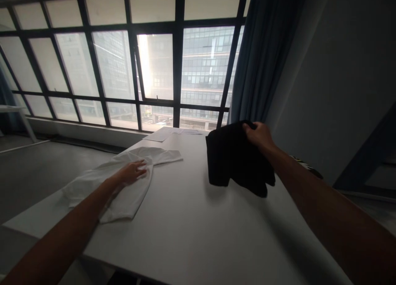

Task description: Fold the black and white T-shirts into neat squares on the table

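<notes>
My right hand (259,135) pinched a limp, dark black cloth (235,159) by its top edge above the worktop (198,219), while my left hand (131,172) lay flat, fingers spread, on a crumpled white garment (123,186).

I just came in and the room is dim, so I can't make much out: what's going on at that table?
A person is working with two pieces of cloth at a white table by the window. The left hand lies flat on a white garment spread on the tabletop. The right hand grips a black cloth by its top edge and holds it up, its lower part hanging near the table. Some sheets of paper lie at the far end.
</notes>
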Demonstrator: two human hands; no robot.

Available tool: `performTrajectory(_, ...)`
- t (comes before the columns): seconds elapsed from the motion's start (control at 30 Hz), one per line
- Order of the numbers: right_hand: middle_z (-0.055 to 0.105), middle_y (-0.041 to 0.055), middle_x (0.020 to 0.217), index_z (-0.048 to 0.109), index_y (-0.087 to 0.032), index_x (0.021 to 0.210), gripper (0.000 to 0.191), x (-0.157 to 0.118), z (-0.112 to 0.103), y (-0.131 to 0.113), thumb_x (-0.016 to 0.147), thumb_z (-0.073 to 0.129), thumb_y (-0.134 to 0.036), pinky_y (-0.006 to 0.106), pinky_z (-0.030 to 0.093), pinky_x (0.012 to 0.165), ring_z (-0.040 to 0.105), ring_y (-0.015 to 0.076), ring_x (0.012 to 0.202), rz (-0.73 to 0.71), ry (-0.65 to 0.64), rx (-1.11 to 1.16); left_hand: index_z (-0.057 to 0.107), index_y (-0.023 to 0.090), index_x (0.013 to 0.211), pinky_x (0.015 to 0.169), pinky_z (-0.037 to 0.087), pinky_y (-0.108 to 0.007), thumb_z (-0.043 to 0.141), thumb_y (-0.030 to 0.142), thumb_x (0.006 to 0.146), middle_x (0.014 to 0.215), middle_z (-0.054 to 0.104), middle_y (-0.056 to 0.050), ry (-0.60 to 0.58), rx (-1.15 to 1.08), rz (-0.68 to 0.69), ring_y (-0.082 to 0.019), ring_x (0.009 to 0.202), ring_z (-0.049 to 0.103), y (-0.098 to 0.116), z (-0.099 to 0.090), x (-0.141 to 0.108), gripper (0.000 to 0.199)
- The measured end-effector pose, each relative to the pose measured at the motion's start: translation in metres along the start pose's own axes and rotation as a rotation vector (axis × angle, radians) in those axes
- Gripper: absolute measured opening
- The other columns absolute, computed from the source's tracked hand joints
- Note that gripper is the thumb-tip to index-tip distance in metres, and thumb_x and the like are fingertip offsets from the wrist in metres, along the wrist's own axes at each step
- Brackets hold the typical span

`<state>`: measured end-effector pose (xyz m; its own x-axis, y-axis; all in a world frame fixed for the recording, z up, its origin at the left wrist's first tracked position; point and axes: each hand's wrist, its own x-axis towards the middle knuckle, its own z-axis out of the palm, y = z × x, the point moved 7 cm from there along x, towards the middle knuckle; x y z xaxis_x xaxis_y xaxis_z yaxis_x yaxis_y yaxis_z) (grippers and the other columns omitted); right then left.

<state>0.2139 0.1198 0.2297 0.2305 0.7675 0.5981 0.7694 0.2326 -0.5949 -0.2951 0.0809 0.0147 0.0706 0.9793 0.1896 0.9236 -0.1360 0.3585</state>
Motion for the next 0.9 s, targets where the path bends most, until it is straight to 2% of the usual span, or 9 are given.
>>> performTrajectory(0.07, 0.071, 0.0136, 0.106, 0.066, -0.014, 0.109, 0.037, -0.002, 0.021, -0.045, 0.088, 0.060, -0.044, 0.036, 0.051, 0.088, 0.066, 0.0258, 0.099, -0.003, 0.016, 0.258, 0.053, 0.016, 0.141, 0.103, 0.045, -0.045, 0.040, 0.073, 0.085, 0.152, 0.045, -0.017, 0.045, -0.036, 0.003, -0.035, 0.122, 0.060, 0.019, 0.004, -0.003, 0.081)
performTrajectory(0.27, 0.070, 0.0017, 0.092, 0.066, -0.022, 0.100, 0.042, -0.069, 0.096, -0.180, 0.081, 0.066, -0.059, 0.033, 0.054, 0.081, 0.066, 0.0201, 0.089, -0.259, -0.496, 0.886, 0.005, 0.022, 0.159, 0.103, 0.045, -0.048, 0.068, 0.060, 0.075, 0.158, 0.035, -0.018, 0.119, -0.335, 0.113, -0.036, 0.139, 0.042, 0.069, 0.019, -0.006, 0.112)
performTrajectory(0.33, 0.070, 0.0024, 0.089, 0.067, -0.020, 0.093, 0.038, -0.091, 0.111, -0.192, 0.082, 0.067, -0.057, 0.033, 0.054, 0.079, 0.066, 0.0193, 0.085, -0.250, -0.615, 0.902, 0.012, 0.021, 0.158, 0.103, 0.046, -0.049, 0.068, 0.051, 0.076, 0.153, 0.043, -0.017, 0.201, -0.414, 0.152, -0.036, 0.135, 0.047, 0.075, 0.011, -0.010, 0.104)
performTrajectory(0.4, 0.071, 0.0044, 0.089, 0.068, -0.019, 0.090, 0.034, -0.104, 0.121, -0.189, 0.084, 0.066, -0.053, 0.034, 0.054, 0.079, 0.067, 0.0198, 0.083, -0.242, -0.680, 0.793, 0.043, 0.018, 0.146, 0.102, 0.047, -0.049, 0.063, 0.044, 0.079, 0.137, 0.061, -0.014, 0.269, -0.425, 0.150, -0.037, 0.125, 0.055, 0.072, -0.001, -0.016, 0.075)
performTrajectory(0.5, 0.072, 0.0085, 0.093, 0.070, -0.016, 0.092, 0.033, -0.103, 0.132, -0.171, 0.088, 0.064, -0.049, 0.035, 0.052, 0.081, 0.067, 0.0221, 0.086, -0.273, -0.683, 0.500, 0.073, 0.019, 0.099, 0.088, 0.054, -0.046, 0.063, 0.037, 0.074, 0.097, 0.076, -0.011, 0.158, -0.355, 0.076, -0.037, 0.099, 0.067, 0.062, -0.009, -0.022, 0.033)
performTrajectory(0.6, 0.071, 0.0126, 0.094, 0.071, -0.014, 0.090, 0.038, -0.084, 0.144, -0.159, 0.084, 0.069, -0.051, 0.036, 0.050, 0.082, 0.066, 0.0261, 0.090, -0.332, -0.654, 0.176, 0.071, 0.019, 0.071, 0.066, 0.056, -0.039, 0.063, 0.034, 0.068, 0.062, 0.069, -0.005, 0.045, -0.325, 0.055, -0.029, 0.069, 0.068, 0.057, -0.020, -0.026, 0.017)
performTrajectory(0.67, 0.070, 0.0151, 0.097, 0.072, -0.013, 0.091, 0.041, -0.066, 0.147, -0.166, 0.085, 0.068, -0.053, 0.038, 0.049, 0.083, 0.065, 0.0282, 0.093, -0.393, -0.549, 0.042, 0.070, 0.018, 0.074, 0.057, 0.055, -0.034, 0.059, 0.035, 0.069, 0.054, 0.063, -0.001, 0.205, -0.374, 0.019, -0.024, 0.059, 0.065, 0.052, -0.044, -0.028, 0.020)
performTrajectory(0.8, 0.063, 0.0161, 0.121, 0.068, -0.016, 0.112, 0.041, -0.048, 0.139, -0.220, 0.100, 0.045, -0.048, 0.037, 0.046, 0.093, 0.059, 0.0273, 0.110, -0.646, -0.139, 0.097, 0.068, 0.016, 0.090, 0.068, 0.057, -0.035, 0.053, 0.028, 0.070, 0.067, 0.066, -0.001, 0.871, -0.442, -0.112, -0.023, 0.071, 0.067, 0.038, -0.102, -0.051, 0.028)
performTrajectory(0.9, 0.057, 0.0144, 0.132, 0.060, -0.018, 0.129, 0.042, -0.061, 0.159, -0.256, 0.103, 0.039, -0.043, 0.037, 0.040, 0.105, 0.052, 0.0251, 0.123, -0.821, -0.057, 0.171, 0.067, 0.010, 0.102, 0.084, 0.056, -0.040, 0.054, 0.022, 0.069, 0.088, 0.070, -0.007, 1.281, -0.351, -0.176, -0.026, 0.088, 0.067, 0.030, -0.127, -0.081, 0.037)
